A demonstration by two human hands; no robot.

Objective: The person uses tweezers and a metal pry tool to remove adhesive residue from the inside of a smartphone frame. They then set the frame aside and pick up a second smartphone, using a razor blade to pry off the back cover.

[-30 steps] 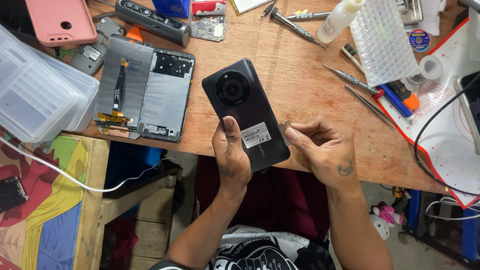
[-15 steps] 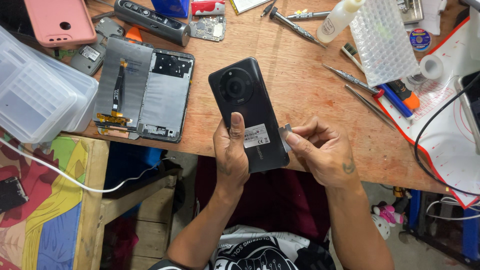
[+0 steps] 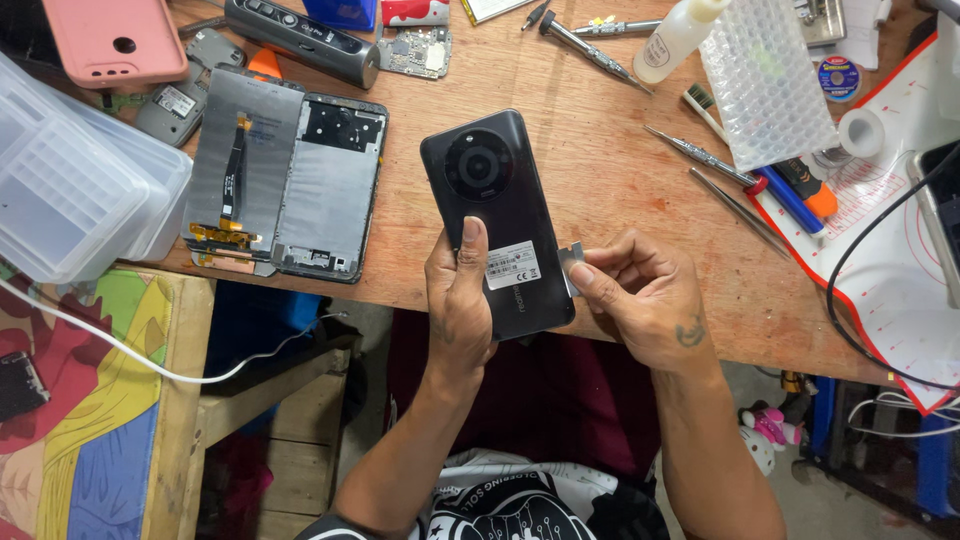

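Head view, left hand point(image 3: 458, 305) gripping black phone point(image 3: 497, 220), right hand point(image 3: 645, 300) pinching pick point(image 3: 572, 262)

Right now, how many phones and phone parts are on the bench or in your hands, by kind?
Whole black phone, back up, in the left hand: 1
Opened phone frame: 1
Loose screen panel: 1
Pink phone case: 1
Small circuit board: 1
Total: 5

This is a phone repair workbench. On the wooden table point(image 3: 620, 190) an opened phone point(image 3: 330, 190) lies with its screen panel point(image 3: 235, 180) at nine o'clock. A small circuit board point(image 3: 415, 52) lies at twelve, screwdrivers point(image 3: 590, 45) and tweezers point(image 3: 735, 210) from twelve to two, and a white work mat point(image 3: 890, 270) at three. A clear parts box point(image 3: 70, 190) sits far left.
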